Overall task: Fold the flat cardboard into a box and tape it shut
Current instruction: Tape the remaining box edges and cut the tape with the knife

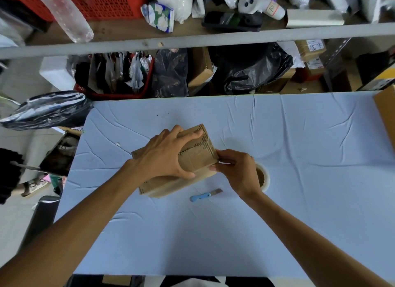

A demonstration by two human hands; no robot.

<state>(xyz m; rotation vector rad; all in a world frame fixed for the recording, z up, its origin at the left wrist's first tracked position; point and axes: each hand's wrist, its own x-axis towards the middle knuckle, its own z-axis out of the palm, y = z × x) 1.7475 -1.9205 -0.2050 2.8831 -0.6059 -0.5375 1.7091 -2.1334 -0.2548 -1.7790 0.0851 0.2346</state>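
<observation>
A small brown cardboard box (pixel 198 156) with printed black ruler marks rests on the table's middle, partly folded, its top flaps down. My left hand (pixel 164 156) lies flat over the flaps, fingers spread, gripping the box from above. My right hand (pixel 237 169) pinches the box's right edge near a flap corner. A roll of clear tape (pixel 264 177) sits on the table just behind my right hand, mostly hidden by it. A blue-handled cutter (pixel 204 196) lies on the table in front of the box.
The table (pixel 299 148) wears a wrinkled pale blue cloth. A brown cardboard piece (pixel 385 113) sticks in at the right edge. Beyond the far edge stand shelves packed with black bags (pixel 252 71), parcels and a red basket (pixel 102 4).
</observation>
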